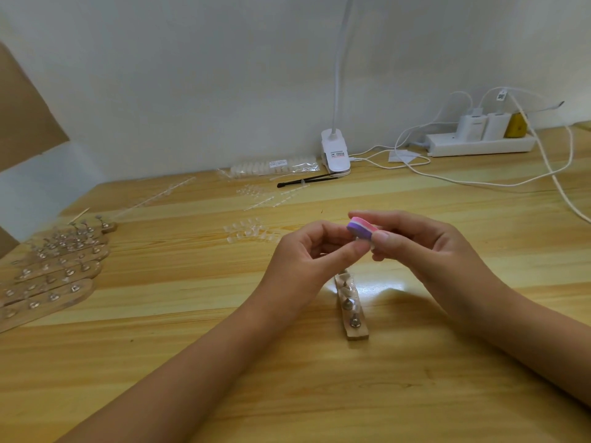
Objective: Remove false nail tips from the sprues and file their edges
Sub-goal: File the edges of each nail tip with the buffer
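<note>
One big wooden table fills most of the view. At its left edge lies a bunch of flat wooden sticks, side by side, with small clear nail tips stuck on top of them. At the back right, by the wall, sits a white power strip with plugs and cords in it. A white lamp clip stands near the middle of the back edge. Beside it lie a clear bag of nail tips and a thin black tool.

Both hands are held up over the middle of the table, close together. The right hand grips a little pink and purple file between thumb and fingers. The left hand has its fingers curled, with thumb and first finger pinched right under the file. I cannot tell if a nail tip is between them.

Under the hands lies one more wooden stick. Some loose nail tips lie on the table just behind the left hand. Bare clear sprues lie farther back.
</note>
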The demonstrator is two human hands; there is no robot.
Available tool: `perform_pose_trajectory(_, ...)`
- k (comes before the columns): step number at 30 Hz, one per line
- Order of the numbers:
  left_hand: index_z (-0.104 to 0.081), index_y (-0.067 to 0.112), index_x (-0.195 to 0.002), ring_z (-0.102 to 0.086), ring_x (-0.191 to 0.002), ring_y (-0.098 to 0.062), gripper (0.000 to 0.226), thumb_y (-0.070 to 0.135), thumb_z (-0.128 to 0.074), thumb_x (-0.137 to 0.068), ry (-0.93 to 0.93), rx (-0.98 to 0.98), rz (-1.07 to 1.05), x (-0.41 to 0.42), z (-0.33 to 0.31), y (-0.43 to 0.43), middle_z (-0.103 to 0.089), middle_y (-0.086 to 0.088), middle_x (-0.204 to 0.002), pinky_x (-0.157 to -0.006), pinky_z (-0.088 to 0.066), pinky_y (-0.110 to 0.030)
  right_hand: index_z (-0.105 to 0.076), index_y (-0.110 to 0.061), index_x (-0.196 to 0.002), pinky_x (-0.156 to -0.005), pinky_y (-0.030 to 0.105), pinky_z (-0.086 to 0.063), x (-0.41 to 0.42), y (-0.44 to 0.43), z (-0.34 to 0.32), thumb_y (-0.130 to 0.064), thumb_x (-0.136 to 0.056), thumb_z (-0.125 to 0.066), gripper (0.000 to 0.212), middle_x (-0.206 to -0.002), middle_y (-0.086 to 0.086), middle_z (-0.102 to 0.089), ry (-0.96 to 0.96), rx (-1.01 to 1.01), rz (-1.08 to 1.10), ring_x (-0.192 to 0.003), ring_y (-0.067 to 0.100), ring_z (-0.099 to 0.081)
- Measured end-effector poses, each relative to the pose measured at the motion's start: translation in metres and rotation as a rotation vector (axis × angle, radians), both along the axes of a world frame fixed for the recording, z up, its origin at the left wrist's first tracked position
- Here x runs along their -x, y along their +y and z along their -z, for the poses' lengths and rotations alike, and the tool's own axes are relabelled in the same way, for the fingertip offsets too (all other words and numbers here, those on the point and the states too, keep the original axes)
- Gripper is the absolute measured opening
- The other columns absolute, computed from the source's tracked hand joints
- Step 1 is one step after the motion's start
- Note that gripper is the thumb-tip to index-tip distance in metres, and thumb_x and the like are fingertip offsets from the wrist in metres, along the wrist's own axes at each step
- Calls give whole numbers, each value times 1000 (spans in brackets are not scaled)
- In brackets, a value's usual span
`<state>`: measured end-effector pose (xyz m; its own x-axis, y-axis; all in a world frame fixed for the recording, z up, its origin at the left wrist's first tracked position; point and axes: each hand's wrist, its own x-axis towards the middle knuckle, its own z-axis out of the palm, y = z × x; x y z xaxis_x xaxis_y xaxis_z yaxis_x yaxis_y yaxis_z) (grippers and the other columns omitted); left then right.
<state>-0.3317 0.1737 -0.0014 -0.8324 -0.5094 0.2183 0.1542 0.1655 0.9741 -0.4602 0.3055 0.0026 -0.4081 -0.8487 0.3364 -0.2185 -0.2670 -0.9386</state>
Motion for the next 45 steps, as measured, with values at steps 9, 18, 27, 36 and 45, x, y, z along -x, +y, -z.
perform_pose_trajectory(9, -71, 15, -104, -69, -88, -4, 34, 33, -72, -76, 16, -49, -11, 0, 0, -2, -75, 3, -93, -79, -52, -16, -70, -33, -102, -81, 25, -54, 7, -2, 1, -23, -81, -63, 24, -82, 2, -64, -87, -29, -41, -85, 14, -66)
perform_pose_trajectory(18, -71, 18, -106, -70, -97, -11, 34, 35, -74, -76, 1, -79, -33, 0, 0, -4, -75, 2, -101, -86, -53, -20, -65, -28, -91, -82, 29, -57, 4, -4, 4, -20, -74, -75, 21, -93, 4, -73, -218, 55, -68, -90, 25, -73)
perform_pose_trajectory(27, -70, 18, -103, -70, -98, -16, 29, 30, -78, -78, 10, -141, -17, 0, -2, -4, -75, -5, -103, -90, -54, -24, -59, -18, -99, -84, 24, -55, 0, -4, 1, -25, -70, -76, 35, -94, 5, -74, -178, 130, 4, -91, 19, -71)
perform_pose_trajectory(36, -70, 14, -103, -70, -98, -16, 34, 31, -74, -74, 17, -130, -16, 1, -1, -4, -74, -8, -105, -91, -54, -25, -64, -28, -97, -86, 26, -54, 0, -4, 2, -21, -76, -78, 25, -96, 8, -73, -141, 168, 14, -95, 22, -71)
perform_pose_trajectory(45, -70, 14, -105, -69, -101, -18, 36, 32, -73, -74, 32, -120, -20, 2, 0, -7, -74, -7, -106, -95, -54, -28, -64, -29, -94, -85, 26, -56, -5, -5, 3, -26, -74, -81, 27, -95, 6, -74, -103, 181, 14, -93, 21, -72)
